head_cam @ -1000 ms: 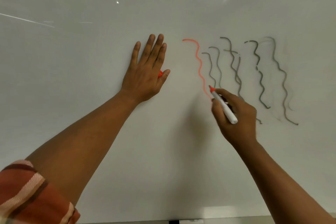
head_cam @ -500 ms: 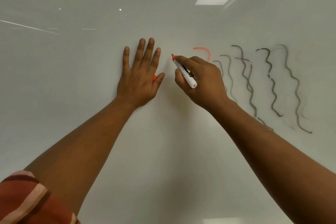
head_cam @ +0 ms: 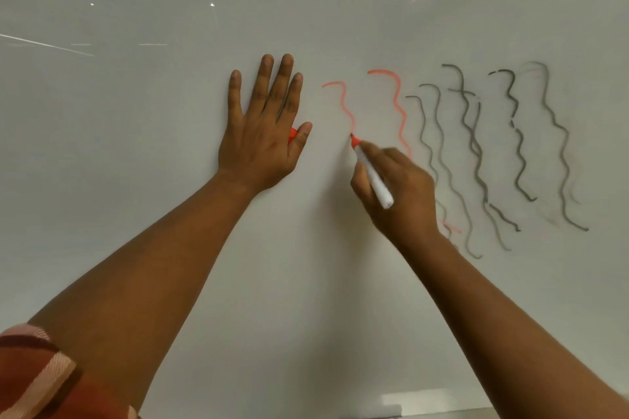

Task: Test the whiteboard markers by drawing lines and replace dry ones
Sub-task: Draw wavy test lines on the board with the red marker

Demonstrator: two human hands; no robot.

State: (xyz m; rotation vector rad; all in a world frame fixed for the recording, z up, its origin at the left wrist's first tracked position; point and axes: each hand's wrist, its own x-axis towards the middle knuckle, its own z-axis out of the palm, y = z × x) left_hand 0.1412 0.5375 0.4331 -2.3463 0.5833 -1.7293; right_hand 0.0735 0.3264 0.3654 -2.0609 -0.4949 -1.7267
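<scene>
Red marker (head_cam: 371, 174) in right hand (head_cam: 396, 192) grip, fingers wrapped on barrel, tip up-left touching whiteboard (head_cam: 136, 180) at lower end of second red squiggle (head_cam: 342, 105). Barrel runs down-right into palm. Left hand (head_cam: 263, 133) flat on board, red cap (head_cam: 292, 135) under thumb.

White whiteboard (head_cam: 170, 180) with red (head_cam: 396, 105) and black squiggles (head_cam: 551, 146)

Two wavy orange-red lines (head_cam: 343, 109) and several wavy dark grey lines (head_cam: 473, 146) mark the glossy white whiteboard (head_cam: 136, 146); the rolled sleeve (head_cam: 37, 371) is rust-red with cream stripes.
</scene>
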